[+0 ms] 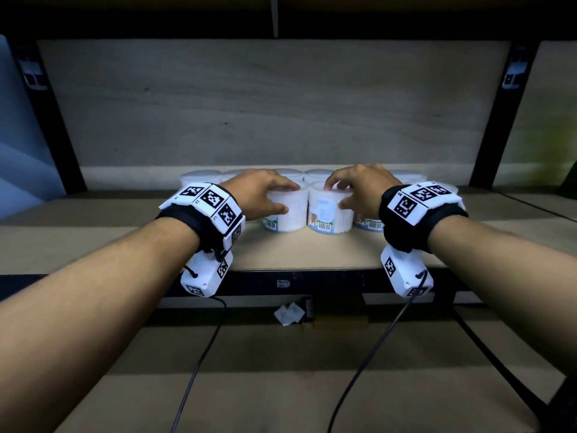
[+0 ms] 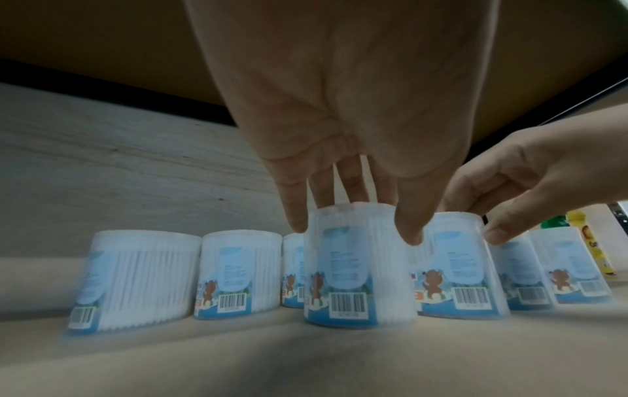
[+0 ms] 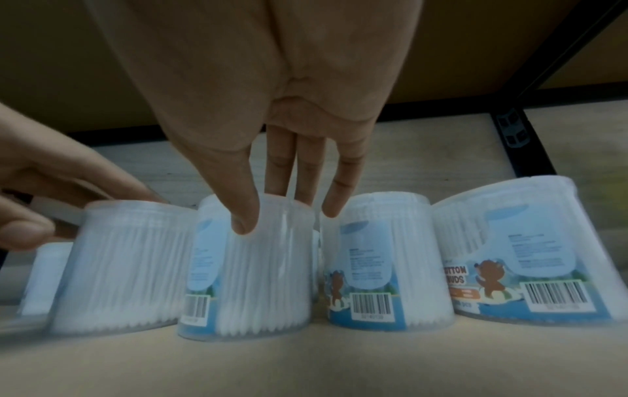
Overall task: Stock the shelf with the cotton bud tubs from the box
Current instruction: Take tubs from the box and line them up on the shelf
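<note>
Plywood backs a dark metal-framed shelf (image 1: 312,251) whose wooden board carries clear cotton bud tubs, each standing upright with a blue bear label and a barcode. A rear row of tubs (image 1: 199,178) runs along the back, and more stand in front. The left hand (image 1: 262,192) comes down over the left front tub (image 1: 288,214), thumb on its near side and fingers curled over the lid, so its grip is closed round that tub. The right hand (image 1: 356,189) holds the neighbouring tub (image 1: 329,214) the same way, its grip closed round it with the thumb (image 3: 244,215) on the front. These two tubs stand just beside each other. A third front tub (image 1: 368,221) sits below the right wrist. Crumpled white paper (image 1: 288,313) lies below the shelf edge.
</note>
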The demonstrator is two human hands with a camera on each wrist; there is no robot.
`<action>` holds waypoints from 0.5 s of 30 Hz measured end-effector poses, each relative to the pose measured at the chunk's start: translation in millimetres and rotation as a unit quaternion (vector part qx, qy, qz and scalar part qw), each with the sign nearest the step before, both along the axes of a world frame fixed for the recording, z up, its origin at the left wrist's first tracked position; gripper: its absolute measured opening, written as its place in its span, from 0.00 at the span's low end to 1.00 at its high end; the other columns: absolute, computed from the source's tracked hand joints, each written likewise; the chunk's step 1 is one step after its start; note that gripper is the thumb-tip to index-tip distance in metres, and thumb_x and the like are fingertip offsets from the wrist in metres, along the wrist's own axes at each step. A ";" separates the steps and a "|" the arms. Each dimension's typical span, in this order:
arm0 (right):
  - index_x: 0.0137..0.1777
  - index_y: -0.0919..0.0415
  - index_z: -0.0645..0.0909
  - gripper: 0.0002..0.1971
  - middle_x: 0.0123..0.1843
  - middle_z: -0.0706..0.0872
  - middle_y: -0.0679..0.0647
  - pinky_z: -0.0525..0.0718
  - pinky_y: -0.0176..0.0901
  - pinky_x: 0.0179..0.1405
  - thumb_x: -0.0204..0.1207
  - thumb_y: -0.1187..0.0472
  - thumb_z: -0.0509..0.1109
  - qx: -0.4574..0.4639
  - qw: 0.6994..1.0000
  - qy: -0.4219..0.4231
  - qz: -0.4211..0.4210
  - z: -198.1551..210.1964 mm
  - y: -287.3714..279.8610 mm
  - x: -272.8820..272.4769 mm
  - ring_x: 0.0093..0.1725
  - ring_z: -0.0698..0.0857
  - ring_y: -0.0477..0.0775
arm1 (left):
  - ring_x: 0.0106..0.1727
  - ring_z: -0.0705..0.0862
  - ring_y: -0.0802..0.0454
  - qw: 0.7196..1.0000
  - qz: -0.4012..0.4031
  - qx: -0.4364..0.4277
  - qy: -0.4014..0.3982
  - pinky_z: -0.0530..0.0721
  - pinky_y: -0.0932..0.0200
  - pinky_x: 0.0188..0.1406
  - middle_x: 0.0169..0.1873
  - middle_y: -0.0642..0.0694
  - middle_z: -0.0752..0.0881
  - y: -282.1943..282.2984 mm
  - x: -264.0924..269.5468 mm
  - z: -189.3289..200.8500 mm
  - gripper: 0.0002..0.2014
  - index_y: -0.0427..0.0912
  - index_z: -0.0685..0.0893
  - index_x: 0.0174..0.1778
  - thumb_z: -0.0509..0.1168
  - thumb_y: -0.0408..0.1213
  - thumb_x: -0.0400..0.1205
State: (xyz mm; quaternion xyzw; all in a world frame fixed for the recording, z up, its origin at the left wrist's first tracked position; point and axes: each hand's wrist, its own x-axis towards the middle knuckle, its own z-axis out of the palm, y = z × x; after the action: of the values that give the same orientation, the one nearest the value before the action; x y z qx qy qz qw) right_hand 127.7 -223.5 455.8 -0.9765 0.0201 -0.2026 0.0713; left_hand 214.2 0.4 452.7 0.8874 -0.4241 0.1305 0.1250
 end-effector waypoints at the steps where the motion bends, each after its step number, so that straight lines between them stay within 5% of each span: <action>1: 0.62 0.44 0.85 0.21 0.62 0.88 0.49 0.79 0.42 0.60 0.73 0.65 0.78 -0.001 1.000 0.006 0.001 -0.1 -0.2 -0.7 0.63 0.84 0.53 | 0.75 0.75 0.51 1.000 0.005 0.013 -0.001 0.66 0.64 0.72 0.74 0.50 0.78 0.5 -3.1 -1.5 0.28 0.54 0.76 0.77 0.72 0.44 0.79; 5: 0.68 0.43 0.81 0.25 0.69 0.84 0.48 0.78 0.42 0.66 0.74 0.64 0.77 0.024 0.999 0.023 0.002 -2.9 -2.8 -7.8 0.70 0.81 0.53 | 0.83 0.63 0.53 0.999 0.015 0.049 0.008 0.58 0.59 0.81 0.82 0.52 0.66 3.3 -12.6 -7.4 0.35 0.55 0.64 0.84 0.70 0.47 0.80; 9: 0.73 0.47 0.78 0.27 0.72 0.81 0.53 0.74 0.41 0.63 0.75 0.64 0.76 0.035 0.999 0.006 -0.004 -1.0 -6.4 -28.3 0.70 0.78 0.56 | 0.84 0.60 0.55 0.998 0.008 0.055 0.006 0.56 0.58 0.83 0.84 0.54 0.63 10.3 -26.7 -9.1 0.36 0.55 0.63 0.84 0.70 0.48 0.81; 15: 0.57 0.51 0.82 0.14 0.53 0.87 0.50 0.74 0.40 0.48 0.73 0.56 0.78 0.056 0.998 0.007 -0.021 2.1 -3.8 -60.0 0.54 0.82 0.53 | 0.79 0.69 0.55 0.997 -0.007 0.075 0.008 0.66 0.54 0.79 0.79 0.55 0.70 27.1 -58.4 -4.4 0.31 0.59 0.69 0.80 0.69 0.50 0.80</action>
State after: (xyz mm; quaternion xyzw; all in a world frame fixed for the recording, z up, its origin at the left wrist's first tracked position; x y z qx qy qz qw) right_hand 67.7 -227.3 457.8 -0.9718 0.0528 -0.1956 0.1209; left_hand 155.8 27.5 448.3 0.8921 -0.4382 0.0906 0.0623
